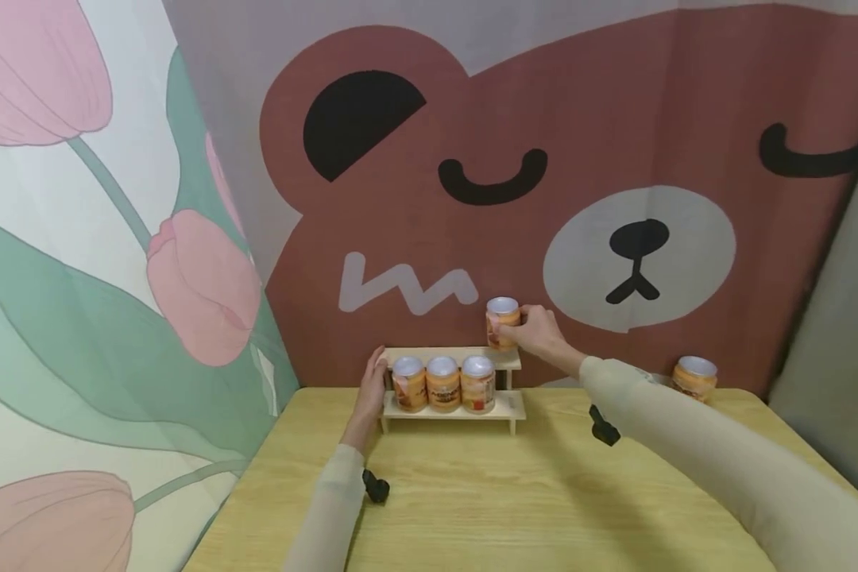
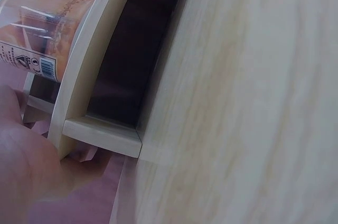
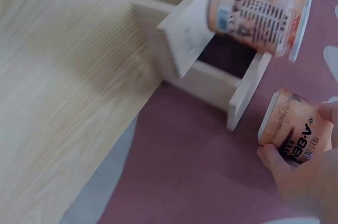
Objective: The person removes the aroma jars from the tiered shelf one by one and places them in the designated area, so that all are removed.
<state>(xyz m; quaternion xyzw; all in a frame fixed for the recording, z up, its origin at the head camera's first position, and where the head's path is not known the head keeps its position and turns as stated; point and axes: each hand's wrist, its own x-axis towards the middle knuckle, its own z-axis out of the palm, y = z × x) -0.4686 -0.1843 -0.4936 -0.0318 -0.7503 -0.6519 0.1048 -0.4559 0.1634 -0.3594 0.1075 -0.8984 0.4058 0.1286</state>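
Note:
In the head view a small two-step wooden rack [image 1: 446, 414] stands at the back of the table. Three orange cans [image 1: 443, 384] with silver tops sit side by side on its lower step. My right hand [image 1: 541, 334] pinches another orange can [image 1: 503, 324] between thumb and fingers, upright over the right end of the upper step. The right wrist view shows this can [image 3: 298, 129] apart from the rack. My left hand [image 1: 372, 391] holds the rack's left end; in the left wrist view its fingers [image 2: 87, 174] pass around the wooden end, partly hidden.
One more orange can [image 1: 695, 378] stands at the table's back right, partly behind my right sleeve. Behind the wooden table [image 1: 486, 500] hangs a bear-print curtain [image 1: 600, 103], close to the rack. A tulip-print curtain [image 1: 207, 413] borders the left side.

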